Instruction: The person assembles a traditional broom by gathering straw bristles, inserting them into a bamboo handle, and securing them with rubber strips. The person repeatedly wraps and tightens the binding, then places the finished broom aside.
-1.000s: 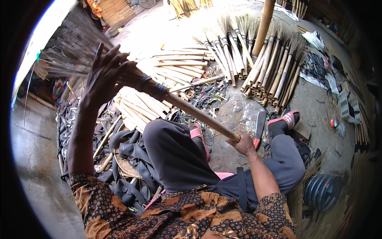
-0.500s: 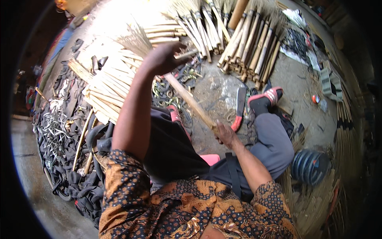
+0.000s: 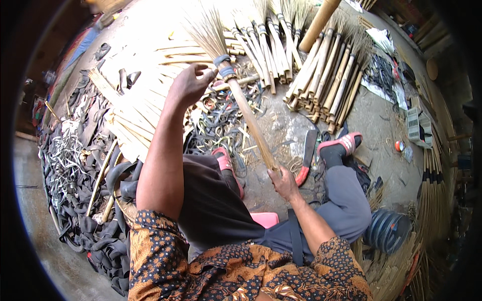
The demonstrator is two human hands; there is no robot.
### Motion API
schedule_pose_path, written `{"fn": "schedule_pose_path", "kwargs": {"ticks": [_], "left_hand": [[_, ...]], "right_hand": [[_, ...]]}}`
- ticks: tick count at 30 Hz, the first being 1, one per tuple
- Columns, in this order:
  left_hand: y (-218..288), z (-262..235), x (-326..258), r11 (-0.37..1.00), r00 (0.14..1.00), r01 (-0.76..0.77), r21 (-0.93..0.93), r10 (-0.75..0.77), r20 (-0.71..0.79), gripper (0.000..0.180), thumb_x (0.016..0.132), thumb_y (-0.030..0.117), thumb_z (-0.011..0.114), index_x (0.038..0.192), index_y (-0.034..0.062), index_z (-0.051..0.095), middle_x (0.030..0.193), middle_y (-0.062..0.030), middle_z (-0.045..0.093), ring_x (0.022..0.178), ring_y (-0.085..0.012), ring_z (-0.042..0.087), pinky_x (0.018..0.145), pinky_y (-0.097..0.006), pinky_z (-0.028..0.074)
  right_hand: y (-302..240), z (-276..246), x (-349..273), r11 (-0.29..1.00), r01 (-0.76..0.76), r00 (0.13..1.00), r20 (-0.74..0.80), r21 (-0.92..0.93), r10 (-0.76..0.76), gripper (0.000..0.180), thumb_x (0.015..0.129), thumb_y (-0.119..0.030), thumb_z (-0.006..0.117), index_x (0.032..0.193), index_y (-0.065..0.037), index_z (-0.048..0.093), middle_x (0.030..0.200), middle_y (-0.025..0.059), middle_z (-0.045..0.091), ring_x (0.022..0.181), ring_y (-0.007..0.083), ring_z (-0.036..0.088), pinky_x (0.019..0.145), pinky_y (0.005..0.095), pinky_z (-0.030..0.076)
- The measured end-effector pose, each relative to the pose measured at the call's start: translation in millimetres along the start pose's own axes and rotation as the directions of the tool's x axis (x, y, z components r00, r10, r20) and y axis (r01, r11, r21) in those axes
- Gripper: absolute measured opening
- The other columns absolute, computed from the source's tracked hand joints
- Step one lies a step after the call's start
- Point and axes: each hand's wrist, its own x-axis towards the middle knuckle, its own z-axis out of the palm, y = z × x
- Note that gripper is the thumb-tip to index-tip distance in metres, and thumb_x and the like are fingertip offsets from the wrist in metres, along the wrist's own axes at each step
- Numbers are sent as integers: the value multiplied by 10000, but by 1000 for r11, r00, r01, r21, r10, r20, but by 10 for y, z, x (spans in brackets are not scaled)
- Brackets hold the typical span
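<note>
My right hand (image 3: 284, 183) is wrapped round the lower end of a broom's (image 3: 251, 120) wooden handle. The broom slants up and away to the left, its pale bristles spread at the far end. Dark rubber bands (image 3: 221, 61) circle its neck, where the bristles meet the handle. Beside that neck my left hand (image 3: 190, 86) is raised, fingers curved and a gap showing between thumb and forefinger. Its fingertips come close to the bands; I cannot tell whether they touch. A curved blade with a red handle (image 3: 303, 175) lies on the floor by my right foot.
Finished brooms (image 3: 326, 75) lie stacked ahead, next to a thick wooden post (image 3: 320, 25). Pale sticks (image 3: 130, 120) are heaped on the left, above black rubber scraps (image 3: 100, 236). A grey plastic basket (image 3: 418, 128) and a bluish ribbed container (image 3: 387, 232) stand on the right.
The broom has turned more upright, and its banded neck has come into view from behind my left hand. My left hand has moved slightly down. My right hand keeps hold of the handle.
</note>
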Motion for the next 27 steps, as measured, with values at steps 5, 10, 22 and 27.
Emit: {"fn": "schedule_pose_path", "kwargs": {"ticks": [5,10,22,27], "left_hand": [[159,-32,-239,997,993,-75,35,71,92,651,965,471,701,1354,-44,624,1201,-238,731,1025,-295,737,866,-387,573],[383,100,-382,949,933,-227,217,147,329,584,951,471,705,1310,12,662,1131,-256,737,1044,-363,729,910,-439,562],[435,401,-304,878,793,-421,229,233,563,607,954,511,703,1339,45,642,1248,-221,709,1154,-371,685,991,-441,547],[446,436,-279,874,774,-429,226,227,591,617,955,529,697,1345,54,639,1263,-215,706,1173,-364,679,1003,-428,542]], "right_hand": [[32,113,87,993,-6,985,-174,-122,-16,653,946,-559,637,1194,44,657,1015,344,698,1033,504,679,857,531,532],[-82,11,325,988,-29,962,-274,-149,-13,600,950,-533,631,1143,34,672,992,332,704,1003,507,680,847,535,533],[-1886,-1225,2110,889,449,608,-698,-89,-378,722,1028,-489,544,1470,76,460,1375,358,580,1301,425,583,1085,470,465],[-822,-496,1787,960,259,804,-528,-104,-274,533,1061,-488,468,1237,-16,643,1133,206,735,975,340,726,846,460,558]]}}
